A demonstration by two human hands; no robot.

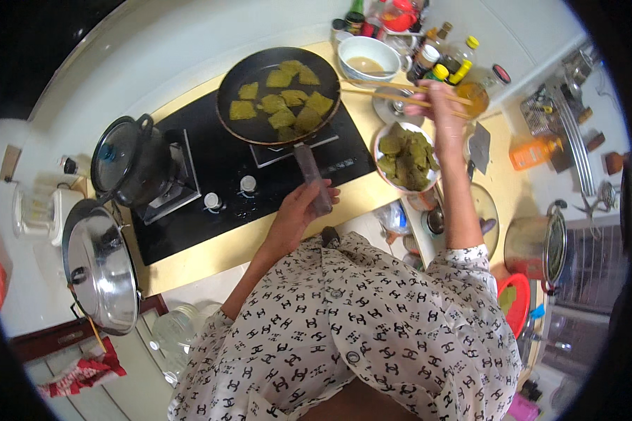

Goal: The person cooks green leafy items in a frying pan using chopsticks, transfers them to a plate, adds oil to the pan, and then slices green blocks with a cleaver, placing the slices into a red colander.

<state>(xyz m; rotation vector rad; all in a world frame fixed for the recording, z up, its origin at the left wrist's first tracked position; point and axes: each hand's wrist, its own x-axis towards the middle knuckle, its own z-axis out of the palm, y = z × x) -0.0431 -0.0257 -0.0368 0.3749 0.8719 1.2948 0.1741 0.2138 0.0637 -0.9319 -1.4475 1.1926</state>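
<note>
My left hand [308, 201] grips the handle [310, 171] of a black frying pan [263, 58] on the gas hob [231, 158]. Several flat green pieces of food [279, 108] lie spread over the pan's base. In my right hand [433, 102] is a pair of wooden chopsticks [374, 93], held level with their tips at the pan's right rim and no food between them. Just below that hand, a pale plate [383, 171] carries a heap of similar green pieces [408, 158]. A glass lid [392, 105] lies partly under the chopsticks.
A lidded black pot [131, 163] stands on the left burner, and a wok with a steel lid [102, 268] is beyond it. A bowl of pale liquid [366, 60] sits behind the chopsticks near several seasoning bottles [447, 58]. At right are a cleaver [480, 150] and a steel pot [529, 244].
</note>
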